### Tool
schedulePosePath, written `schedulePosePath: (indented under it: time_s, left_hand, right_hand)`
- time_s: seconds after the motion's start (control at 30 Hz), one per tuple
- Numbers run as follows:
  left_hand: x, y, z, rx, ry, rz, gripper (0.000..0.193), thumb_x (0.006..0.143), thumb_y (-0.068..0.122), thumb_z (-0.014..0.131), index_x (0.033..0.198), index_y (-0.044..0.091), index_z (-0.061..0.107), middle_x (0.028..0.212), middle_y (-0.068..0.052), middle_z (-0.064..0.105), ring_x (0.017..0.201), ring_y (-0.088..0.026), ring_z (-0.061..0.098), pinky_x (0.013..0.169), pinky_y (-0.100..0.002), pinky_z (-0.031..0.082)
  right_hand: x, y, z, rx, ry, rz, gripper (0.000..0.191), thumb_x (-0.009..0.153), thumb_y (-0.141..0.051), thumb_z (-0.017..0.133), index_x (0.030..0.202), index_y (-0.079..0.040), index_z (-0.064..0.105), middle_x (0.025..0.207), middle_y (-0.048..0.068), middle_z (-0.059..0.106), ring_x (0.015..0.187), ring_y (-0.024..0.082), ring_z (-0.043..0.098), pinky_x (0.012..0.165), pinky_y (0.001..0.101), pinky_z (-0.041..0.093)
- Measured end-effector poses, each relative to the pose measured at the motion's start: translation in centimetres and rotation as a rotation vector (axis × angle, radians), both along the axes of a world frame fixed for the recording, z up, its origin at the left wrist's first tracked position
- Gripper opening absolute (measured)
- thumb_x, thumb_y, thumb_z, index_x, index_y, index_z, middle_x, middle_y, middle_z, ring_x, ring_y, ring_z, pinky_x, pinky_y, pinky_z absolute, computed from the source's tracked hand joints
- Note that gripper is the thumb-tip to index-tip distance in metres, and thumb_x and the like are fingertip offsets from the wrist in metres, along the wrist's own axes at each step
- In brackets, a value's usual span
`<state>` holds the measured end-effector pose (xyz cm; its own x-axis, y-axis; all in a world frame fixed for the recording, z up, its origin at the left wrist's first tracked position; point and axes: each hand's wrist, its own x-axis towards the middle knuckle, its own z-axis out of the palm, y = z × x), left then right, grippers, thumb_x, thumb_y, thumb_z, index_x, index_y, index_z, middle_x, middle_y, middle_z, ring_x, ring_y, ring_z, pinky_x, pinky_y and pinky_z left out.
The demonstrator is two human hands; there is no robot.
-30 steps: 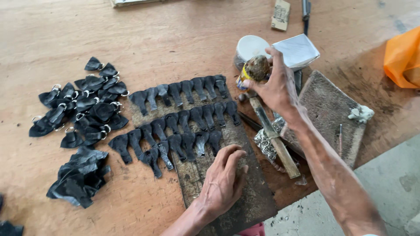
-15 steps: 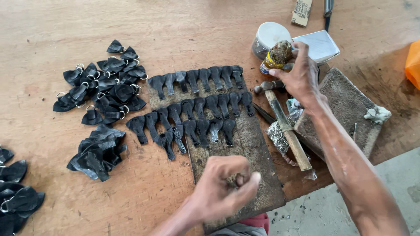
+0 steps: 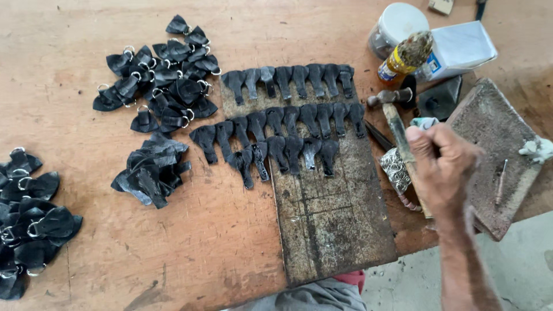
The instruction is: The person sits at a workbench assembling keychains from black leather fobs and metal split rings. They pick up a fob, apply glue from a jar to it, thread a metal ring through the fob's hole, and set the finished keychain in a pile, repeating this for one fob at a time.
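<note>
My right hand (image 3: 444, 173) is curled into a fist over the wooden handle of a hammer (image 3: 393, 113) at the right of the dark work board (image 3: 331, 222). A small pale thing (image 3: 425, 122) pokes out of the top of the fist; I cannot tell what it is. Three rows of black leather tabs (image 3: 286, 118) lie across the far half of the board. A yellow glue bottle (image 3: 406, 56) stands apart from the hand, beside a white jar (image 3: 397, 26). My left hand is out of view.
Heaps of black leather pieces with metal rings lie at the upper left (image 3: 158, 75) and the left edge (image 3: 29, 222); a ringless heap (image 3: 151, 170) sits between them. A rough slab (image 3: 495, 155), a white box (image 3: 461, 46) and a patterned metal piece (image 3: 396, 168) crowd the right side. The table edge runs bottom right.
My right hand let go of the glue bottle, which now stands by the jar, and came down over the hammer handle. My left hand left the board and went out of view.
</note>
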<state>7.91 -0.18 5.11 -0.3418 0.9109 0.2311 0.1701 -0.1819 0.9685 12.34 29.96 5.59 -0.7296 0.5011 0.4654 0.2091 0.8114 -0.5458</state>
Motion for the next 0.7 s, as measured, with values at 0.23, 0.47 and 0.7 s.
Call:
schedulePosePath:
  time_s: [0.23, 0.47, 0.7]
  left_hand:
    - [-2.3, 0.0, -0.4, -0.103, 0.212, 0.106, 0.019, 0.091, 0.011, 0.071, 0.107, 0.007, 0.062, 0.091, -0.010, 0.068, 0.088, -0.029, 0.067, 0.077, -0.042, 0.054]
    - [-5.7, 1.2, -5.5, -0.133, 0.490, 0.266, 0.034, 0.089, 0.006, 0.064, 0.123, 0.003, 0.060, 0.081, -0.010, 0.064, 0.075, -0.025, 0.062, 0.074, -0.042, 0.053]
    - [-4.9, 1.0, -5.5, -0.065, 0.625, 0.269, 0.045, 0.082, 0.002, 0.068, 0.127, 0.002, 0.062, 0.084, -0.011, 0.055, 0.080, -0.026, 0.054, 0.072, -0.043, 0.046]
  right_hand:
    - [-0.4, -6.0, -1.3, -0.082, -0.003, 0.242, 0.035, 0.111, -0.024, 0.063, 0.088, 0.001, 0.052, 0.083, 0.003, 0.049, 0.072, 0.014, 0.046, 0.064, 0.0325, 0.041]
    - [-1.7, -9.1, -3.0, -0.126, -0.020, 0.381, 0.025, 0.099, -0.020, 0.068, 0.083, -0.003, 0.061, 0.075, 0.000, 0.055, 0.063, 0.009, 0.049, 0.053, 0.0275, 0.040]
    - [-1.6, -10.0, -6.7, -0.167, 0.054, 0.228, 0.040, 0.099, -0.020, 0.069, 0.067, -0.004, 0.052, 0.064, 0.001, 0.045, 0.050, 0.010, 0.039, 0.047, 0.0277, 0.029]
